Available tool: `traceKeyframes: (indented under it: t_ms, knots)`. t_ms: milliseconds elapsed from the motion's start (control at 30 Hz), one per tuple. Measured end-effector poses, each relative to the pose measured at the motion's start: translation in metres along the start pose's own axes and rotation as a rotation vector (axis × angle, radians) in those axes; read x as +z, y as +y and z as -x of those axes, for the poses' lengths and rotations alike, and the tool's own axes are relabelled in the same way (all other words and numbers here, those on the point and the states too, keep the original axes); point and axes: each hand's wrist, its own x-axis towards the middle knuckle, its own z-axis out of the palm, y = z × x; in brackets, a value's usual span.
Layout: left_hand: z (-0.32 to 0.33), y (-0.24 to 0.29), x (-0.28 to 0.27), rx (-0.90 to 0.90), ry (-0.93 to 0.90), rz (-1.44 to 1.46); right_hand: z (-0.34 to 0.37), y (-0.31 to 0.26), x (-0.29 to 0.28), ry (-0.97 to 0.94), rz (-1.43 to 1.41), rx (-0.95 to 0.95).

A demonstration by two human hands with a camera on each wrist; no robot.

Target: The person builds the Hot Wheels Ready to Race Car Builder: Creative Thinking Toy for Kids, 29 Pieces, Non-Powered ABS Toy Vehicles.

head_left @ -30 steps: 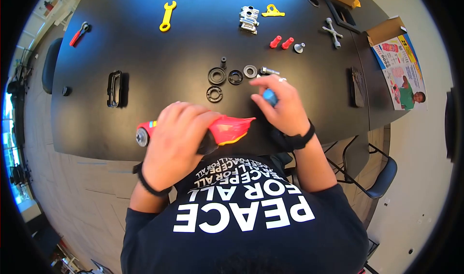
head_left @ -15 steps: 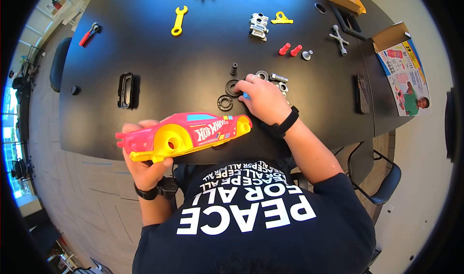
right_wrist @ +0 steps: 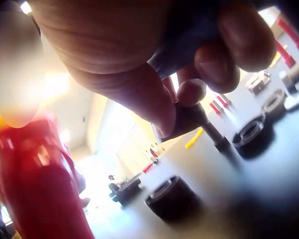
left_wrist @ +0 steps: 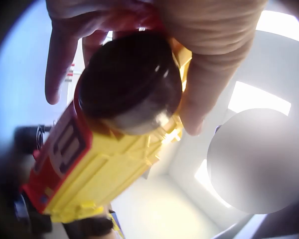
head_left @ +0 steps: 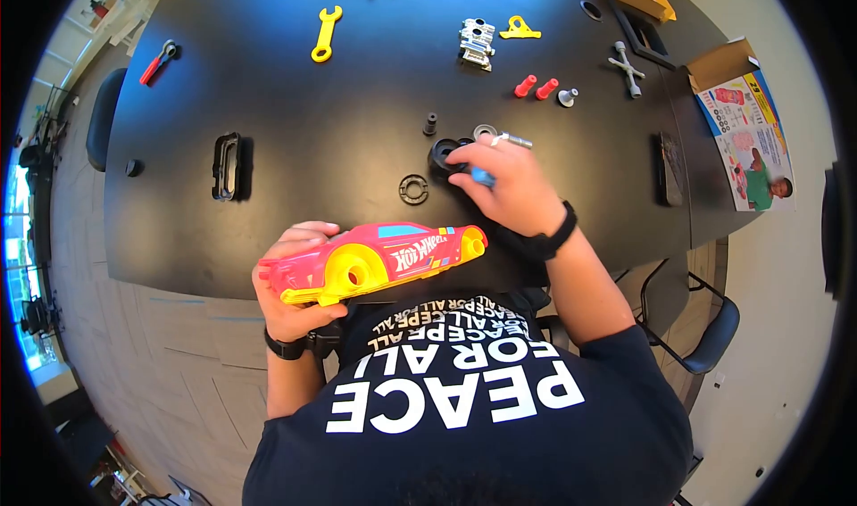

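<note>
My left hand (head_left: 299,314) grips a red and yellow toy car (head_left: 393,254) by one end, thumb below and fingers behind. On the side facing the head camera, its yellow wheel arches have no wheels. A dark wheel (left_wrist: 132,82) sits on the car beneath my left palm in the left wrist view. Between thumb and fingertips, my right hand (head_left: 518,189) pinches a black wheel (head_left: 441,159) just over the table. A blue object (head_left: 483,177) is tucked in the same hand, mostly hidden by it. A black ring (head_left: 413,189) lies close by.
Around my right hand lie a black peg (head_left: 430,124), a grey ring (head_left: 485,132) and a silver bolt (head_left: 514,140). Farther back are a yellow wrench (head_left: 327,33), a silver engine piece (head_left: 477,44) and red pegs (head_left: 525,87). A printed box (head_left: 745,131) stands at right.
The car has been turned so its lettered side faces the head camera, then moved slightly right. My right hand has reached to the black parts and picked up a wheel, keeping the blue object.
</note>
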Motion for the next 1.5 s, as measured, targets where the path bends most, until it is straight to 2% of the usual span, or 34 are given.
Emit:
traceKeyframes:
  t_ms: [67,200,333,467,533,600,700,833,967,1033,1100,1300,1367,1500]
  knots:
    - [0.003,0.004,-0.005,0.005,0.04,-0.072,-0.003,-0.017,-0.025,0.094,-0.069,-0.045]
    - [0.003,0.013,-0.007,-0.042,0.071,-0.199,0.003,-0.06,-0.051,0.109,-0.17,-0.116]
    - [-0.006,0.011,0.011,-0.058,0.059,-0.258,0.009,-0.09,-0.043,-0.004,-0.287,-0.259]
    - [-0.013,0.007,0.034,-0.033,0.052,-0.256,0.016,-0.102,-0.032,-0.063,-0.272,-0.261]
    - [-0.012,0.003,0.039,-0.037,0.049,-0.247,0.016,-0.105,-0.033,-0.18,-0.195,-0.222]
    - [-0.008,0.0,0.039,-0.044,0.051,-0.238,0.016,-0.105,-0.036,-0.153,-0.189,-0.217]
    - [-0.002,-0.003,0.033,-0.071,0.064,-0.253,0.012,-0.09,-0.048,-0.009,-0.237,-0.208]
    - [0.005,-0.004,0.023,-0.098,-0.002,-0.26,0.011,-0.035,-0.067,0.099,-0.026,0.055]
    - [0.012,-0.01,0.021,-0.081,-0.067,-0.144,0.009,0.016,-0.047,0.144,0.092,0.056]
    - [0.014,-0.005,0.025,-0.112,-0.053,-0.113,0.007,0.025,-0.034,0.07,0.091,0.078]
    - [0.017,-0.008,0.022,-0.093,-0.09,-0.211,0.004,0.031,-0.023,-0.007,0.15,0.127]
    - [0.014,-0.002,0.012,-0.04,-0.157,-0.246,-0.012,0.032,-0.005,-0.113,0.123,0.07]
    - [0.014,-0.001,0.012,-0.051,-0.166,-0.239,-0.015,0.032,-0.002,-0.19,0.151,0.127]
    - [0.012,0.002,0.019,-0.059,-0.144,-0.262,-0.013,0.031,-0.004,-0.187,0.123,0.089]
